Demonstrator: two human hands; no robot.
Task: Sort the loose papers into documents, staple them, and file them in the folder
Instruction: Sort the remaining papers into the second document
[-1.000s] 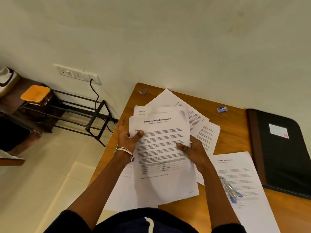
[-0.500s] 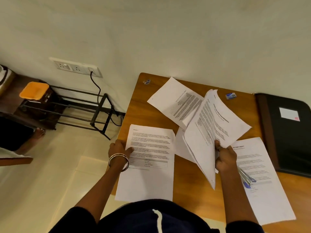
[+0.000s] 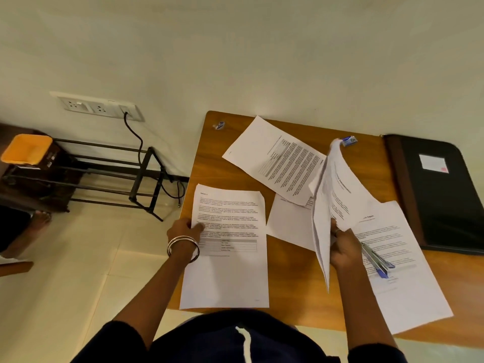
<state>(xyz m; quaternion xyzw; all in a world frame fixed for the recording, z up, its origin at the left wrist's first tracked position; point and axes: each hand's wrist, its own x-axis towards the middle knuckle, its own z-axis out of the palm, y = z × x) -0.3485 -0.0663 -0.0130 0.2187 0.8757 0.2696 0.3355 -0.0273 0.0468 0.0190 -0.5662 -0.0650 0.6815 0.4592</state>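
Left hand (image 3: 186, 227) flat on a printed sheet (image 3: 227, 247) at the bench (image 3: 290, 279) lower-left edge, thumb on it. Right hand (image 3: 344, 248) grips a sheaf of pages (image 3: 337, 205), raised, frame center-right. Stapler (image 3: 375, 259) lies on another sheet (image 3: 400, 265) just right. Black folder (image 3: 445, 195) closed, far right.

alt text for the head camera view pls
A person sorts papers at a wooden table: the left hand rests on one printed sheet, the right hand holds up a sheaf of pages. A stapler and black folder lie to the right.
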